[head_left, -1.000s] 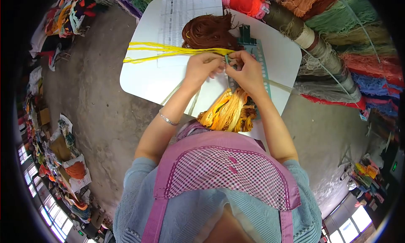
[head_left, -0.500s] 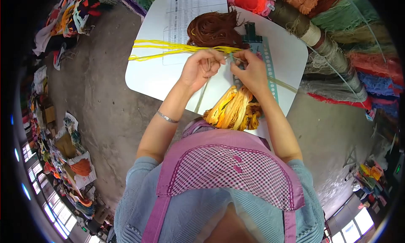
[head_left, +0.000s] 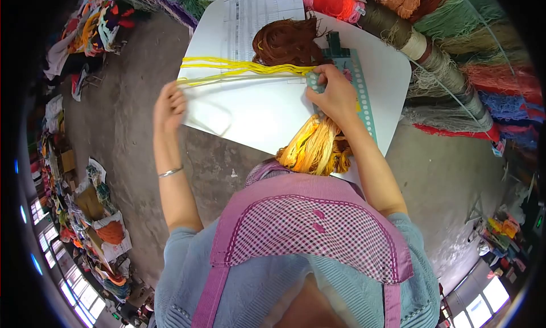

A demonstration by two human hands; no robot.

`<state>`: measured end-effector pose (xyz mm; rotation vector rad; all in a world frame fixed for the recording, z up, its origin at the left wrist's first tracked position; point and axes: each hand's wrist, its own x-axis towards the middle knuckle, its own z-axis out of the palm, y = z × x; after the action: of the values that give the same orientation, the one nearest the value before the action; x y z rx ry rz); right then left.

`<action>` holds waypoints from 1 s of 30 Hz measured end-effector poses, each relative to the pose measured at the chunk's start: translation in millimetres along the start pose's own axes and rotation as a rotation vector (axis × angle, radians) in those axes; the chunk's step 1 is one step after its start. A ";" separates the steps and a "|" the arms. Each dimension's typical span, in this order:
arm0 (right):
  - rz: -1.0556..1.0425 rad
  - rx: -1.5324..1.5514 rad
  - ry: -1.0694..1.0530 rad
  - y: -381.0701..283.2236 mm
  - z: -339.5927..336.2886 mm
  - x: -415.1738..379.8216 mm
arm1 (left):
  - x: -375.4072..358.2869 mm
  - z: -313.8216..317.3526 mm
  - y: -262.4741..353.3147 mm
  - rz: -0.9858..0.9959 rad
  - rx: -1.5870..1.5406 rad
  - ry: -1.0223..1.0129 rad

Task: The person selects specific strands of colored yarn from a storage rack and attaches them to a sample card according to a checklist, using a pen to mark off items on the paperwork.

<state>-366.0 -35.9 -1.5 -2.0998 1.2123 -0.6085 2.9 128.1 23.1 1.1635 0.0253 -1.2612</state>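
Note:
My left hand (head_left: 170,107) is closed in a pinch beyond the table's left edge, somewhat blurred. Pale grey-olive thread (head_left: 250,77) runs from it toward the card, and a loose loop hangs beside the hand. My right hand (head_left: 335,93) grips the left side of a teal card with a row of holes (head_left: 365,103); its fingertips partly hide that edge. Yellow threads (head_left: 227,66) stretch left from the card's edge. Above them lies a bundle of dark brown thread (head_left: 287,42). A yellow-orange thread bundle (head_left: 313,146) rests at the table's near edge.
The white table (head_left: 250,114) carries a printed sheet (head_left: 242,15) at the back. A dark green clip (head_left: 334,42) sits at the card's top. Many thread skeins (head_left: 421,46) hang or lie at the right. Piled coloured materials (head_left: 108,231) line the left.
My left hand has moved far left from beside my right hand, drawing the grey-olive thread out alongside the yellow threads. My right hand stays at the card.

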 end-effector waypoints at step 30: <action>0.305 1.516 -0.467 -106.7 -47.6 -25.6 | -66.5 104.2 -59.4 -0.046 -0.438 -0.601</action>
<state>-346.6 13.1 105.9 -0.6706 0.4245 -0.5448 -124.2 113.1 72.1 0.3867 -0.1137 -1.5112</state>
